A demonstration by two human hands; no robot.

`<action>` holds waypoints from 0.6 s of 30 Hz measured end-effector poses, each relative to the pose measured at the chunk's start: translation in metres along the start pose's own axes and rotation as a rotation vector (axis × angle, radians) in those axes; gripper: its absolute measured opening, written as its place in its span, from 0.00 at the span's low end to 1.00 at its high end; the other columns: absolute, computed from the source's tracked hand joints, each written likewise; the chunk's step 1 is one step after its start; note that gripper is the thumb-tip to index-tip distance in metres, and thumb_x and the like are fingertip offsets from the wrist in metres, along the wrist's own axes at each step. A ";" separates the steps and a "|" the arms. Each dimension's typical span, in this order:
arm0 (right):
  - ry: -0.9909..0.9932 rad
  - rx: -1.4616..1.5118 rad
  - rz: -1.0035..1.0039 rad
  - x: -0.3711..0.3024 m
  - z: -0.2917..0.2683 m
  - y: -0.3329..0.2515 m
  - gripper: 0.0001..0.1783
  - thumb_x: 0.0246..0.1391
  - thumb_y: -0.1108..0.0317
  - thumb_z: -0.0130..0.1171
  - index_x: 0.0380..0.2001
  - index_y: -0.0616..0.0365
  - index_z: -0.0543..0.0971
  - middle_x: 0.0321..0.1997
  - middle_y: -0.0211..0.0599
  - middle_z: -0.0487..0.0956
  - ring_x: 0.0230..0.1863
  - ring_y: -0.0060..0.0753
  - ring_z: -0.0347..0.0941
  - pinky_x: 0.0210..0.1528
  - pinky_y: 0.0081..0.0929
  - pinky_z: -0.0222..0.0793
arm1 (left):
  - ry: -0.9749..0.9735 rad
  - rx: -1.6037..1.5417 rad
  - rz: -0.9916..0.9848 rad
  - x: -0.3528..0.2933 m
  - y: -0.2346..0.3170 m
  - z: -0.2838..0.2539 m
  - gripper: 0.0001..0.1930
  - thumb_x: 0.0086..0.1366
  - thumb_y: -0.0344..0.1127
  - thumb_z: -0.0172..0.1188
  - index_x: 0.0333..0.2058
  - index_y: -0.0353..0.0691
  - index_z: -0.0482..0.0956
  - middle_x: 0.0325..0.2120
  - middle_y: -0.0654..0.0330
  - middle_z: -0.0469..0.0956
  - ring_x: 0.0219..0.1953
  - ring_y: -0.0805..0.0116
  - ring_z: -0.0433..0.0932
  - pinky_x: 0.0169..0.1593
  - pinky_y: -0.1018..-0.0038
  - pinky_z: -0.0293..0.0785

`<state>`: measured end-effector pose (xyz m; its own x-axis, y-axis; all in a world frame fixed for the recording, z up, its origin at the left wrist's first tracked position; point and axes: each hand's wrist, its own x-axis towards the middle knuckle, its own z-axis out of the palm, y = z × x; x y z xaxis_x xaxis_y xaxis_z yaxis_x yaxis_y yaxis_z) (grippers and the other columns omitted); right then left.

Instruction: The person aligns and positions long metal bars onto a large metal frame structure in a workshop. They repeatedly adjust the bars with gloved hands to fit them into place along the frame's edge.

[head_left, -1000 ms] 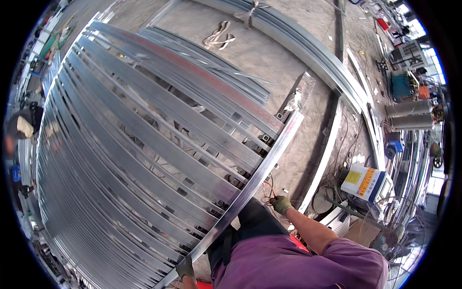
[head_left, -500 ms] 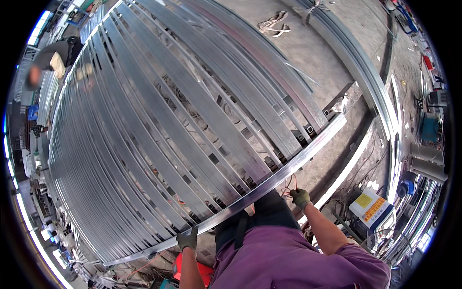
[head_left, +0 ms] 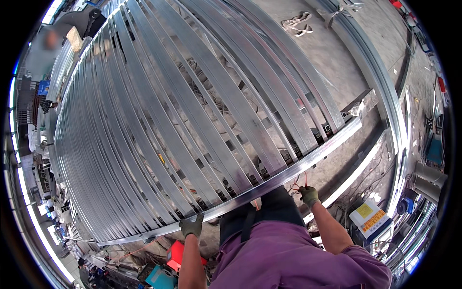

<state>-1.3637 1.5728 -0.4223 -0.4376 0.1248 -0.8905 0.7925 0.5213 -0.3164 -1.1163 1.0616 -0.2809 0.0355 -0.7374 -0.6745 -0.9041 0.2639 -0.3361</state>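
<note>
Purple short-sleeved shirt, dark trousers with a black strap, dull olive-green work gloves

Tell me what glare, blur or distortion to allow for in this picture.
Head view, overall: fisheye distortion bows the metal bars and rail. Head view, centre: glare streaks the rail; left hand and right hand read clearly. Head view, left rim: strip lights are blown out. Head view, upper left: the other person's head is blurred.
</note>
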 end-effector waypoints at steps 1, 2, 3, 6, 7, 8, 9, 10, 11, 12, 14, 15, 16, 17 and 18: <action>0.001 0.004 -0.008 0.001 0.002 0.000 0.20 0.61 0.54 0.60 0.38 0.64 0.85 0.31 0.38 0.85 0.21 0.31 0.77 0.26 0.31 0.73 | -0.007 -0.017 -0.016 -0.003 0.004 -0.003 0.72 0.49 0.82 0.62 0.68 0.15 0.51 0.69 0.30 0.58 0.73 0.39 0.57 0.75 0.60 0.56; 0.002 0.007 -0.015 0.002 0.002 0.000 0.20 0.61 0.54 0.60 0.38 0.64 0.85 0.30 0.38 0.85 0.21 0.31 0.77 0.26 0.31 0.73 | -0.016 -0.036 -0.032 -0.011 0.009 -0.009 0.72 0.49 0.82 0.62 0.69 0.15 0.51 0.69 0.30 0.57 0.73 0.39 0.57 0.75 0.60 0.56; 0.005 0.010 -0.022 0.002 0.003 0.000 0.20 0.61 0.54 0.60 0.38 0.64 0.85 0.30 0.38 0.85 0.21 0.31 0.77 0.26 0.31 0.72 | -0.025 -0.053 -0.047 -0.016 0.012 -0.013 0.72 0.49 0.82 0.63 0.69 0.16 0.50 0.70 0.30 0.57 0.74 0.39 0.57 0.75 0.60 0.56; -0.010 -0.025 -0.017 -0.001 0.003 -0.005 0.20 0.61 0.54 0.60 0.37 0.63 0.85 0.30 0.37 0.85 0.20 0.30 0.77 0.25 0.31 0.71 | 0.019 -0.075 -0.055 -0.018 0.008 -0.008 0.72 0.49 0.81 0.64 0.70 0.17 0.49 0.70 0.29 0.55 0.74 0.40 0.56 0.75 0.60 0.56; -0.011 -0.012 -0.014 -0.001 0.003 -0.006 0.20 0.61 0.54 0.61 0.37 0.63 0.85 0.30 0.37 0.85 0.20 0.30 0.77 0.25 0.30 0.71 | 0.015 -0.079 -0.060 -0.019 0.010 -0.009 0.72 0.49 0.81 0.64 0.70 0.17 0.49 0.71 0.29 0.55 0.74 0.40 0.56 0.75 0.61 0.56; -0.013 0.002 -0.010 -0.002 0.003 -0.006 0.20 0.61 0.54 0.61 0.37 0.63 0.85 0.30 0.37 0.85 0.20 0.30 0.77 0.25 0.30 0.71 | 0.012 -0.083 -0.065 -0.020 0.011 -0.010 0.72 0.49 0.80 0.64 0.70 0.17 0.49 0.71 0.29 0.55 0.74 0.40 0.56 0.75 0.61 0.56; -0.015 0.016 -0.007 -0.002 0.003 -0.007 0.20 0.61 0.54 0.61 0.37 0.63 0.85 0.29 0.37 0.85 0.20 0.30 0.77 0.25 0.30 0.71 | 0.008 -0.087 -0.069 -0.021 0.012 -0.011 0.72 0.49 0.80 0.64 0.70 0.17 0.49 0.71 0.29 0.54 0.74 0.40 0.55 0.75 0.61 0.55; -0.015 0.012 -0.003 -0.002 0.002 -0.005 0.20 0.61 0.54 0.61 0.37 0.63 0.85 0.29 0.37 0.85 0.20 0.30 0.77 0.25 0.30 0.71 | 0.006 -0.089 -0.074 -0.021 0.012 -0.011 0.72 0.49 0.81 0.64 0.70 0.17 0.49 0.71 0.29 0.54 0.75 0.40 0.55 0.75 0.61 0.55; -0.014 0.009 0.002 -0.001 0.001 -0.004 0.20 0.61 0.54 0.61 0.37 0.63 0.85 0.29 0.37 0.85 0.20 0.29 0.77 0.25 0.30 0.71 | 0.004 -0.090 -0.078 -0.021 0.012 -0.011 0.73 0.49 0.81 0.64 0.70 0.17 0.48 0.71 0.29 0.54 0.75 0.40 0.55 0.76 0.61 0.54; -0.014 0.007 0.006 -0.001 0.001 -0.002 0.20 0.61 0.54 0.61 0.37 0.63 0.85 0.29 0.37 0.85 0.20 0.29 0.77 0.25 0.30 0.71 | 0.002 -0.091 -0.082 -0.021 0.013 -0.011 0.73 0.49 0.81 0.64 0.70 0.17 0.48 0.71 0.29 0.54 0.75 0.40 0.54 0.76 0.61 0.54; -0.015 0.013 -0.011 0.001 0.001 0.000 0.22 0.63 0.52 0.59 0.37 0.63 0.85 0.25 0.38 0.83 0.21 0.30 0.77 0.27 0.32 0.72 | -0.002 -0.074 -0.071 -0.019 0.011 -0.009 0.73 0.49 0.82 0.63 0.70 0.18 0.48 0.71 0.29 0.54 0.75 0.39 0.53 0.76 0.60 0.54; -0.016 0.016 -0.019 0.002 0.001 0.002 0.23 0.64 0.51 0.57 0.37 0.63 0.85 0.23 0.38 0.82 0.22 0.30 0.77 0.28 0.33 0.72 | -0.003 -0.065 -0.065 -0.018 0.010 -0.009 0.73 0.49 0.82 0.63 0.70 0.18 0.48 0.71 0.30 0.54 0.75 0.39 0.53 0.76 0.60 0.54; -0.011 -0.023 -0.019 0.002 0.001 0.002 0.23 0.64 0.50 0.57 0.37 0.63 0.86 0.23 0.39 0.82 0.22 0.30 0.78 0.29 0.33 0.73 | -0.008 -0.068 -0.058 -0.019 0.010 -0.010 0.73 0.49 0.83 0.62 0.70 0.16 0.48 0.70 0.29 0.55 0.75 0.39 0.52 0.75 0.59 0.56; -0.007 -0.026 -0.014 0.002 0.002 0.002 0.22 0.64 0.51 0.59 0.37 0.63 0.85 0.26 0.38 0.83 0.22 0.30 0.78 0.28 0.32 0.73 | -0.016 -0.065 -0.056 -0.018 0.010 -0.011 0.74 0.49 0.83 0.62 0.69 0.16 0.48 0.70 0.29 0.55 0.75 0.39 0.52 0.75 0.59 0.56; -0.003 -0.028 -0.009 0.003 0.002 0.002 0.22 0.63 0.52 0.60 0.38 0.63 0.85 0.28 0.38 0.84 0.22 0.30 0.78 0.27 0.31 0.72 | -0.023 -0.062 -0.053 -0.018 0.011 -0.013 0.74 0.49 0.83 0.62 0.69 0.15 0.48 0.70 0.29 0.56 0.75 0.39 0.52 0.75 0.59 0.56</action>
<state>-1.3627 1.5720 -0.4261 -0.4432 0.1180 -0.8886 0.7764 0.5460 -0.3147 -1.1322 1.0700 -0.2641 0.0928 -0.7346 -0.6721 -0.9252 0.1859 -0.3309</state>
